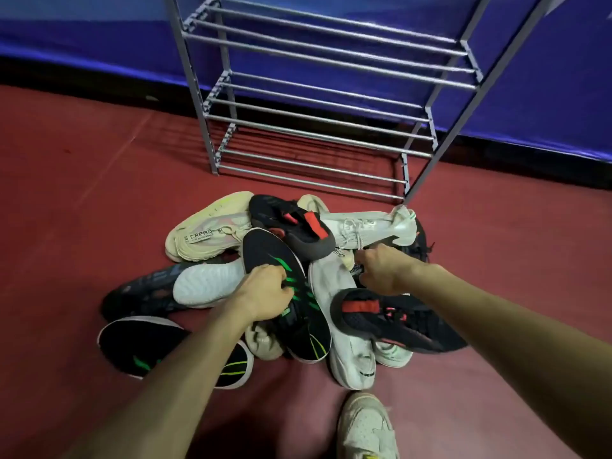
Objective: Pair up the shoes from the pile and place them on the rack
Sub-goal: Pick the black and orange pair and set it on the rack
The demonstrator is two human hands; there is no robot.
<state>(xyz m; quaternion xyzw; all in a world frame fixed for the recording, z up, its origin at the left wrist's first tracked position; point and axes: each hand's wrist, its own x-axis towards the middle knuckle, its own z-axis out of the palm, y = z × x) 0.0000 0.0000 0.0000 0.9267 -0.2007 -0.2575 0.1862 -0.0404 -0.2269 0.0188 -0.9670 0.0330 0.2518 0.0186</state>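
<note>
A pile of several shoes (288,279) lies on the red floor in front of a grey metal rack (318,104) with bare shelves. My left hand (265,294) grips a black shoe with green stripes (281,260) at the pile's middle. Its match, another black and green shoe (132,346), lies at the near left under my forearm. My right hand (381,270) is closed on something dark in the pile, just below a white sneaker (371,228); what it holds is hidden. Two black shoes with red tabs (298,223) (390,316) lie far and near right.
A beige shoe (205,230) lies at the pile's far left, with a dark blue and black shoe (142,289) at the left. A white sneaker on my own foot (367,425) stands near the bottom. A blue barrier (530,94) runs behind the rack.
</note>
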